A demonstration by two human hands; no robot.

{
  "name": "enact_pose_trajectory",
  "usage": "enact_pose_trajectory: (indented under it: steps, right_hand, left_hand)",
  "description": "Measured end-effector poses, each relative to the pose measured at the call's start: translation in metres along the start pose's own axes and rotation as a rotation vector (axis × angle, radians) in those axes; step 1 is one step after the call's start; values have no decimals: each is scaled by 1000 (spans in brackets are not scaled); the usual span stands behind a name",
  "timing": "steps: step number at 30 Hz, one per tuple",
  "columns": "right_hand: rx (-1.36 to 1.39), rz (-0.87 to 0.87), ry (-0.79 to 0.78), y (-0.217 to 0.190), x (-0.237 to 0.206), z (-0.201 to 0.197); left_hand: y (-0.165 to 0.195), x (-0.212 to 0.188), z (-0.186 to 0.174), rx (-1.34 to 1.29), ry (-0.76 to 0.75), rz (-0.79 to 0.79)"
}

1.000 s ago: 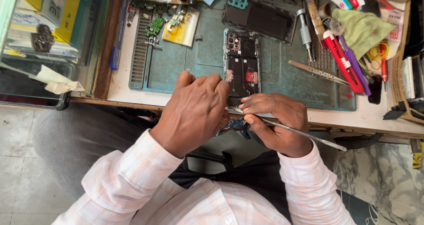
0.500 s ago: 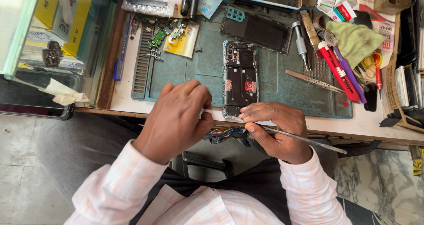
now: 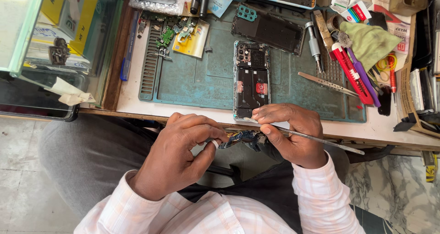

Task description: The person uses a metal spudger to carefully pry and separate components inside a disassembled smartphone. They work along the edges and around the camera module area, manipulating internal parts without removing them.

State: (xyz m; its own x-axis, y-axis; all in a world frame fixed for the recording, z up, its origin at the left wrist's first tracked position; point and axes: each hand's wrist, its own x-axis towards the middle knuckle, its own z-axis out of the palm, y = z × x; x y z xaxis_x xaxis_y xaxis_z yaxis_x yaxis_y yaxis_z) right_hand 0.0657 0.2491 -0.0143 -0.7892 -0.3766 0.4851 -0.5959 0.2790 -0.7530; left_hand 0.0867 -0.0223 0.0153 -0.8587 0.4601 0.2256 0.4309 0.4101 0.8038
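Pinching a small dark blue, irregular component (image 3: 238,138) between thumb and fingertips, the left hand (image 3: 181,153) sits low at centre frame, just off the near edge of the bench, fingers curled closed around one end of the part. The right hand (image 3: 293,133) grips the other end of the same component while also holding a long, thin silver metal tool (image 3: 321,140) that runs out toward the right of the frame; its fingers are closed on both. Directly above the hands, an opened black smartphone with exposed internals and a red patch (image 3: 251,80) lies flat on a worn teal rubber work mat (image 3: 197,78), its lower end touching the right hand's knuckles. Further up, a detached dark rear cover panel (image 3: 270,30) lies tilted on the mat. Right of the phone rest silver tweezers (image 3: 327,83), a grey-handled screwdriver (image 3: 313,45), and a red-handled tool (image 3: 350,73) beside a green cloth (image 3: 369,40). Upper left of the mat holds small green circuit boards (image 3: 167,34) near a yellow card (image 3: 195,36). A blue pen (image 3: 127,55) lies along the mat's left side.
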Motion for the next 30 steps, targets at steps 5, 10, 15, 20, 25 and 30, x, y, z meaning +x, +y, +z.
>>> enact_pose_trajectory:
  steps: [5, 10, 15, 20, 25, 30]
  right_hand:
    - [22, 3, 6, 2, -3, 0]
    - [68, 28, 74, 5, -9, -1]
    - [25, 53, 204, -2, -14, 5]
    - [-94, 17, 139, -16, -15, 5]
    - [-141, 62, 107, -17, -13, -7]
    - [-180, 146, 106, -13, -13, -12]
  left_hand:
    - [4, -2, -2, -11, 2, 35]
    - [4, 4, -11, 110, -24, 100]
    - [-19, 44, -31, 313, -12, 253]
    - [-37, 94, -32, 441, -145, 407]
    - [-43, 102, -24, 447, -251, 381]
    - [-42, 89, -18, 451, -180, 286]
